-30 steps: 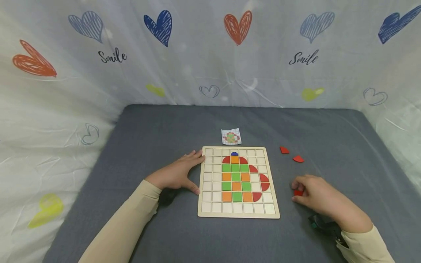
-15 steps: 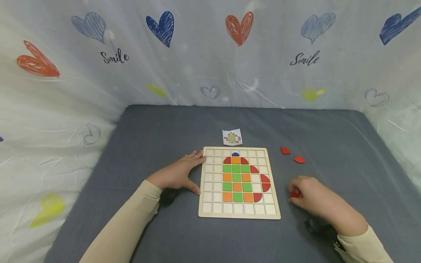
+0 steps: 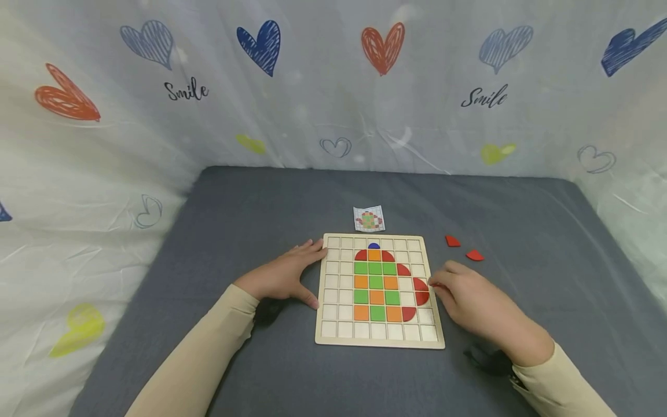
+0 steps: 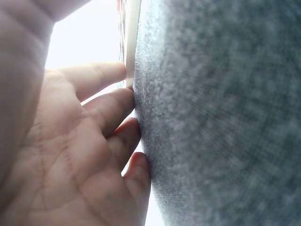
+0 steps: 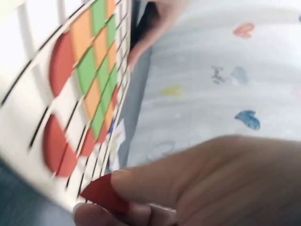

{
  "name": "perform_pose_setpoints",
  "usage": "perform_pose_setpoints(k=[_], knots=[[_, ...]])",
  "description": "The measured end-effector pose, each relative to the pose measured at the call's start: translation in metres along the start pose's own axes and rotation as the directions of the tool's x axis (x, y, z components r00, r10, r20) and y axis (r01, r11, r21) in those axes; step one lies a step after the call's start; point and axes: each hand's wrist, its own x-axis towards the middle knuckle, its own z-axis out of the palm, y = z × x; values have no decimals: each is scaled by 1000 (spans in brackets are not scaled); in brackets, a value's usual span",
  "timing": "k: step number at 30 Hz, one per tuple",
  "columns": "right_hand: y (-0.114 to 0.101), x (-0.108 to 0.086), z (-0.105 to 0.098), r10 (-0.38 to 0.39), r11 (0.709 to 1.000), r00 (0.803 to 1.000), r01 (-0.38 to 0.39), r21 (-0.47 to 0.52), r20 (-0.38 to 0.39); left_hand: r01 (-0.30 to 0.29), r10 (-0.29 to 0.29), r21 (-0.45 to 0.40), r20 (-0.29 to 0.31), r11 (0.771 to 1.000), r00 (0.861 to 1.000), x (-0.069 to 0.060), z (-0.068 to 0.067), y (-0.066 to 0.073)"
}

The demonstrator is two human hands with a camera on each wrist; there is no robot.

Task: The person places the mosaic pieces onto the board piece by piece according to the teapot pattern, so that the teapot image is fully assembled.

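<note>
A wooden grid board [image 3: 379,339] lies on the grey table, with green, orange, red and blue tiles set in its squares. My left hand [image 3: 283,274] rests at the board's left edge, fingers spread and fairly straight; the left wrist view shows the fingertips [image 4: 123,96] touching the rim and cloth. Over the board's right edge, my right hand [image 3: 476,304] pinches a red quarter-circle tile [image 5: 104,194] between thumb and fingers. In the head view that tile is mostly hidden by the hand. Red tiles [image 3: 421,291] sit in the squares beside it.
Two loose red quarter-circle tiles, one nearer [image 3: 475,255] and one farther [image 3: 452,241], lie right of the board. A small printed pattern card [image 3: 368,219] is behind the board's top edge. A patterned white curtain [image 3: 333,87] rises behind the table.
My right hand has picked the red tile up off the table and carried it left and away from me to the board's right edge. My left hand has stayed in place.
</note>
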Motion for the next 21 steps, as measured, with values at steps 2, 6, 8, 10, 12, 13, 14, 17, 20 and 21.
perform_pose_setpoints(k=[2,6,8,10,12,13,14,17,20,21], knots=[[-7,6,-1,11,1000,1000,-11,4,-4,0,0,0,0,1000,1000,0,0,0],[-19,20,-1,36,999,999,-36,-2,30,0,0,3,-1,1000,1000,0,0,0],[-24,26,2,27,1000,999,-26,-9,36,-3,3,4,0,1000,1000,1,0,0],[-28,32,5,7,1000,999,-7,-5,43,-5,5,5,0,1000,1000,1,1,0],[-31,37,8,-11,1000,999,11,5,51,-6,6,6,1,1000,1000,1,1,0],[-32,39,9,-16,1000,999,15,15,51,-7,7,7,1,1000,1000,2,1,0],[-33,42,11,-22,999,998,21,29,52,-7,7,8,1,1000,1000,2,1,0],[-34,49,14,-33,997,998,30,66,45,-5,5,7,3,1000,1000,2,0,0],[-35,56,19,-45,996,998,41,84,39,0,0,10,7,1000,1000,2,0,0],[-36,58,20,-50,995,998,46,84,40,1,-1,9,8,1000,1000,2,0,0]])
